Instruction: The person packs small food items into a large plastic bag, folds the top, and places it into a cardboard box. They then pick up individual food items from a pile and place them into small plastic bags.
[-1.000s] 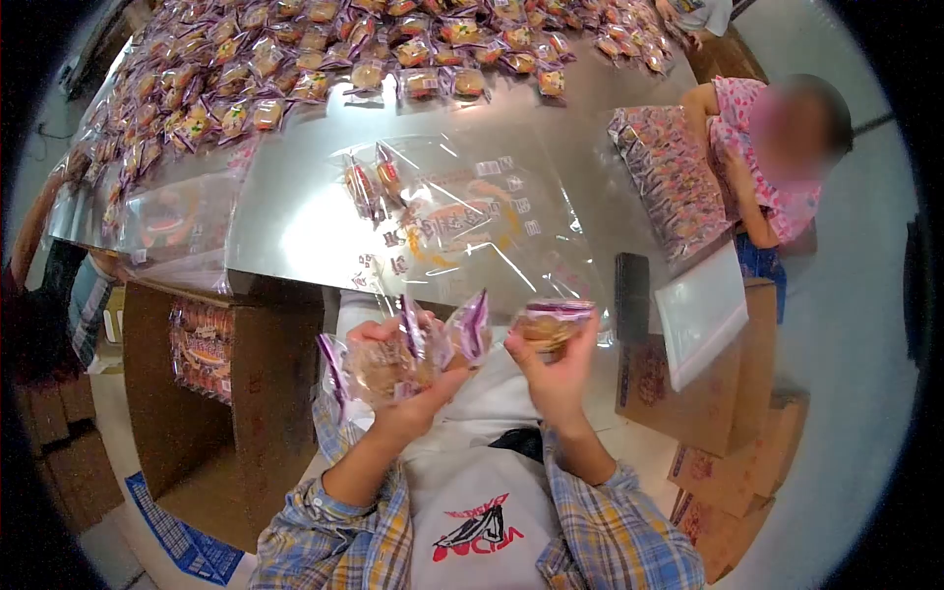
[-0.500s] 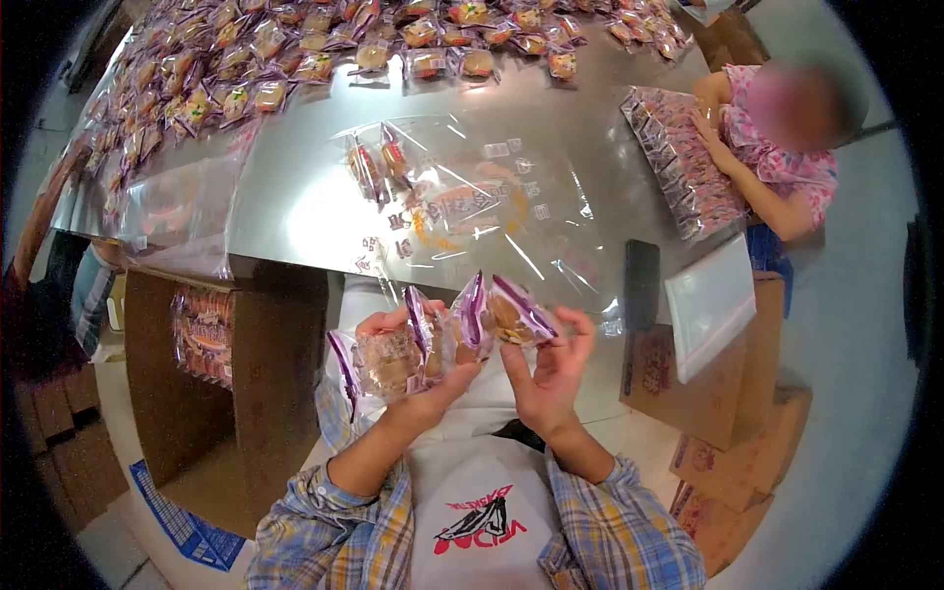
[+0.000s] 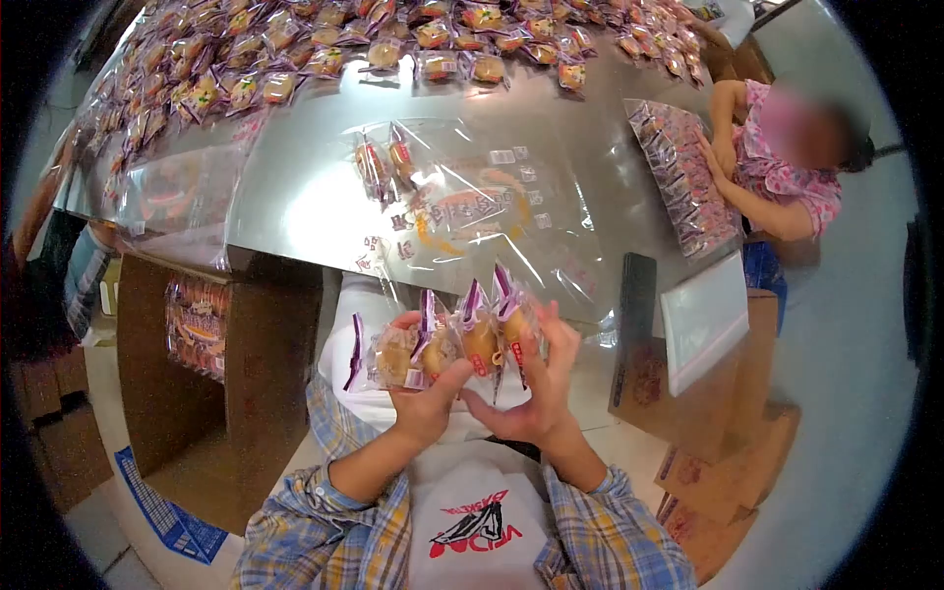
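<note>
A row of several small cakes in clear, purple-edged wrappers [image 3: 480, 344] stands on edge in front of my chest. My left hand [image 3: 425, 398] is closed around the left part of the row, thumb in front. My right hand [image 3: 541, 379] grips the right end, with its thumb low and its fingers curled at the outermost pack. Past them, on the metal table, lies a large clear printed bag [image 3: 477, 211]. Two wrapped cakes [image 3: 372, 169] rest at the left side of that bag.
Many wrapped cakes [image 3: 280, 88] cover the table's far side. An open carton [image 3: 270, 393] at left has a filled bag [image 3: 197, 324] inside. At right are a dark phone-like slab [image 3: 637, 295], a stack of clear bags [image 3: 705, 320], cartons [image 3: 728, 452], and a person touching a filled bag [image 3: 678, 177].
My right hand has brought its wrapped cake against the others, lining it up at the right end of the row. The other person's hands have shifted on their filled bag.
</note>
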### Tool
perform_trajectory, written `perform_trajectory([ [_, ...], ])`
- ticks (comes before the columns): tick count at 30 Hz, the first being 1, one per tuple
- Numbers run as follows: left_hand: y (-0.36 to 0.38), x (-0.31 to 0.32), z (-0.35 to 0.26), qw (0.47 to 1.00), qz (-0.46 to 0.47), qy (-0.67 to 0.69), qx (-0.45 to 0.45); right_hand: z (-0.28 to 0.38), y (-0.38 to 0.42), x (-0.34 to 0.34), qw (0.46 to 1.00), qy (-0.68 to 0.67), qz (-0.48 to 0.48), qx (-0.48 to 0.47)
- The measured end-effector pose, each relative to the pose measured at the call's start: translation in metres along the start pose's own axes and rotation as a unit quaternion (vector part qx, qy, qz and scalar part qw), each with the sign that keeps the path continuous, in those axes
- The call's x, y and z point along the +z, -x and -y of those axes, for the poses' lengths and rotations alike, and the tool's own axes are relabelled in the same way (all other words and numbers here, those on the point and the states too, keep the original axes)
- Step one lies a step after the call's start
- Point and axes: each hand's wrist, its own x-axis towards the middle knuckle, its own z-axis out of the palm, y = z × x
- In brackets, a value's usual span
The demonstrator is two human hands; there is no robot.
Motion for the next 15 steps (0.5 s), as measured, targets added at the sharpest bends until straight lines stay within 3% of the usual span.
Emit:
perform_trajectory([
  [2,-0.001,-0.003,-0.001,0.997,0.009,0.046,-0.061,-0.005,-0.003,-0.003,0.998,0.038,0.003,-0.044],
  [5,-0.001,-0.003,0.0,0.996,0.021,0.059,-0.062,-0.008,-0.001,0.001,0.998,0.028,-0.015,-0.06],
  [8,-0.002,-0.009,0.011,0.993,0.034,0.093,-0.058,-0.008,0.006,0.008,0.998,-0.01,-0.051,-0.018],
  [15,0.006,0.004,-0.01,0.977,0.058,0.118,-0.17,-0.018,0.02,0.004,0.994,-0.021,-0.103,-0.025],
])
